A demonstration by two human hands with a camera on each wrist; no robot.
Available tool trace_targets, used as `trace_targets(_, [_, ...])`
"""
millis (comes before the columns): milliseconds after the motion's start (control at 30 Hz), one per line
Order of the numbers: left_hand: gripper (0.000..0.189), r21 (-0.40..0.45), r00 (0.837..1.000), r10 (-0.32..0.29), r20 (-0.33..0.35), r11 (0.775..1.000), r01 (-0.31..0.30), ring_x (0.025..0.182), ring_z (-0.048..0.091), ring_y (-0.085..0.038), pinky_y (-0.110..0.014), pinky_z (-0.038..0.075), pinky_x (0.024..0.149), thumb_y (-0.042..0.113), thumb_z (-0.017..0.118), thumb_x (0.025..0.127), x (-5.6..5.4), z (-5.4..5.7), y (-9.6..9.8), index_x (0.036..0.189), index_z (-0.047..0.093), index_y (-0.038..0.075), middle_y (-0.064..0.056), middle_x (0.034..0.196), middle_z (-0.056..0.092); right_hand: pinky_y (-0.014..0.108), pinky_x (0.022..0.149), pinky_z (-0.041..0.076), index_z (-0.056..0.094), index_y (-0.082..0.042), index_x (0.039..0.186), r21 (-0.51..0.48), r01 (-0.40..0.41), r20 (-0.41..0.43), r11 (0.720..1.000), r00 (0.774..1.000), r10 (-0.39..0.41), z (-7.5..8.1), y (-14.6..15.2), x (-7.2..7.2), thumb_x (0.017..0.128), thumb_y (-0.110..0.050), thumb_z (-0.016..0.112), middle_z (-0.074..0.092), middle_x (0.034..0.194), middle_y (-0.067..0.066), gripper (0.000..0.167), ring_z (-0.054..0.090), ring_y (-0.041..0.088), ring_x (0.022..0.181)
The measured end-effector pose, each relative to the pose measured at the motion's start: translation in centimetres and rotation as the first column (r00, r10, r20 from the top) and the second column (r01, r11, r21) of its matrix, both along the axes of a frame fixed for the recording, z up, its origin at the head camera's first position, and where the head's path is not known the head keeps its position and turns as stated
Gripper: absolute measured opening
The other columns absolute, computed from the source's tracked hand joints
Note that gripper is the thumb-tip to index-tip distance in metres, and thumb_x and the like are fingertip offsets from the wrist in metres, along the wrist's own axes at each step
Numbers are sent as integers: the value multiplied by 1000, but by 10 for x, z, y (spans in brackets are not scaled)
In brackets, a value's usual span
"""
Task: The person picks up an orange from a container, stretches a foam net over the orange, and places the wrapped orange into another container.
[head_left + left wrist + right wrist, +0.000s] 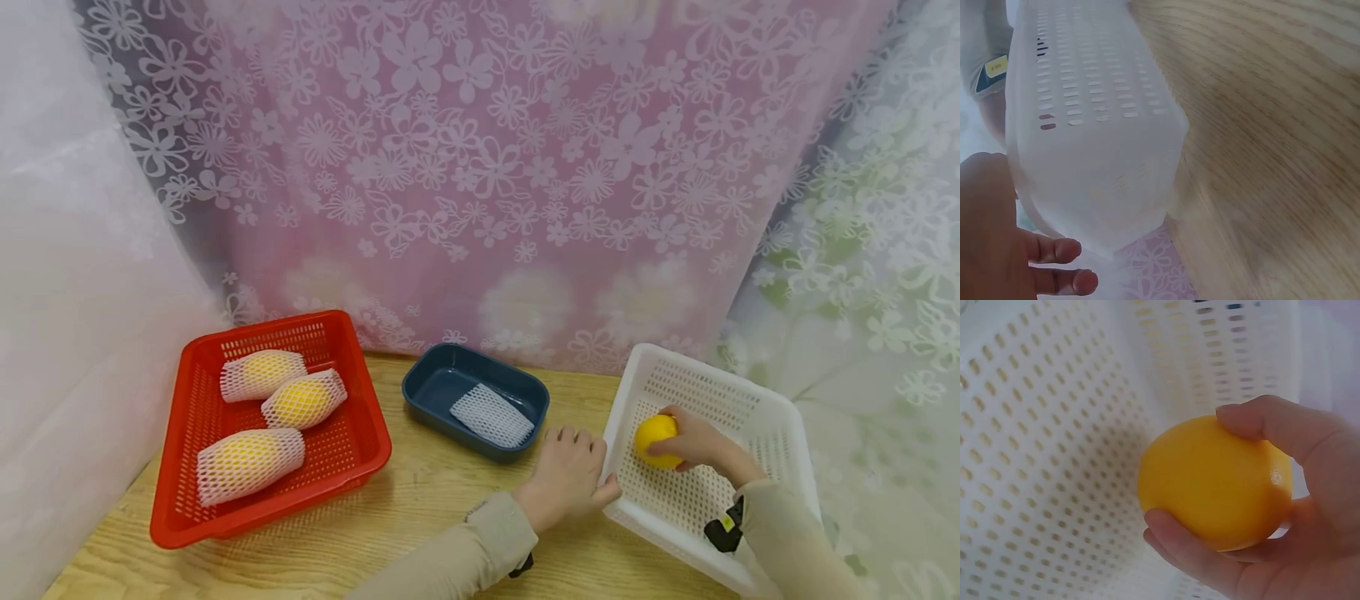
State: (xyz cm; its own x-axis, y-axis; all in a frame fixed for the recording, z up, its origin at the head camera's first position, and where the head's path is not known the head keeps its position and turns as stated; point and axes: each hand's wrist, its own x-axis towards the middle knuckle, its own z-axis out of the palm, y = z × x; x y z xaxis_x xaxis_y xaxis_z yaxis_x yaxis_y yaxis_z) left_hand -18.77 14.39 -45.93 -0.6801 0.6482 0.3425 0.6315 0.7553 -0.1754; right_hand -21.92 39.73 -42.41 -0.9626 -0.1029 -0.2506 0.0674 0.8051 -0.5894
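In the head view my right hand (701, 442) reaches into the white basket (633, 400) and grips a smooth yellow fruit (654, 440). The right wrist view shows the thumb and fingers curled around this rounded yellow fruit (1210, 481), close to the perforated wall. At the basket's left rim is my left hand (568, 475), its thumb touching or very near the rim. Two fingers (1060, 250) of that hand extend with nothing between them in the left wrist view. A white foam net sleeve (492, 414) lies in the dark blue tray (435, 417), left of this hand.
A red basket (375, 450) at the left holds three yellow fruits in foam nets, one of them a netted fruit (251, 462) near its front. All containers stand on a wooden table (420, 500). A pink floral curtain (480, 208) hangs behind.
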Motion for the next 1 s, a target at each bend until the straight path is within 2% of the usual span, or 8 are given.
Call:
trace_targets(267, [41,18,997,61,51,998,-62,87,51,-16,-31,39,73,59,38,97,4,14,-2,105,58,25,5,93,55,41,64,58,36,10,134,-7,-3,-62,1000,998,2,32,-2,9,84,-24,77,56,105,20,73,58,27,83])
trace_targets(367, [38,157,985,18,171,987,-45,87,49,-15,-30,40,76,56,42,97,5,22,-6,106,58,23,6,94,53,39,62,58,38,10,134,20,-4,-92,1000,996,5,46,-6,16,82,-26,78,57,105,21,75,58,27,81])
trace_targets(433, [34,296,958,-55,281,954,-33,88,47,-14,-29,39,77,53,46,97,6,29,-9,104,57,22,8,94,51,39,62,58,38,10,135,36,-7,-110,999,994,10,55,-9,22,82,-26,79,57,104,20,76,59,26,80])
trace_targets(533, [30,504,885,-204,420,863,-41,92,45,-13,-27,38,82,48,49,96,9,40,-15,104,56,20,9,98,52,39,61,57,39,8,136,29,-23,-148,999,989,27,68,-16,31,82,-25,79,58,104,20,75,58,25,79])
trace_targets(600, [31,627,816,-322,480,776,-62,97,47,-12,-25,39,85,46,52,96,12,47,-20,111,56,18,8,105,54,38,61,56,40,8,136,18,-49,-178,999,983,51,77,-23,38,83,-24,78,58,103,19,73,58,25,78])
trace_targets(800, [50,833,520,-658,545,495,-247,103,51,-10,-24,48,80,37,56,98,25,60,-31,141,39,18,3,131,47,35,60,52,44,2,137,53,-103,-273,993,955,114,104,-54,59,81,-25,79,60,105,17,71,57,21,74])
trace_targets(900, [56,847,445,-722,530,426,-317,101,54,-7,-26,51,79,35,55,100,31,63,-36,148,31,22,3,136,43,35,61,49,49,-2,134,104,-138,-339,985,926,166,112,-75,69,78,-26,82,62,102,11,69,56,20,73])
trace_targets(1000, [58,860,410,-763,500,381,-339,101,57,-7,-26,51,83,34,52,101,35,63,-41,152,26,21,1,139,41,35,62,48,53,-5,130,148,-165,-404,975,890,211,115,-94,77,74,-28,86,64,100,7,69,55,18,73])
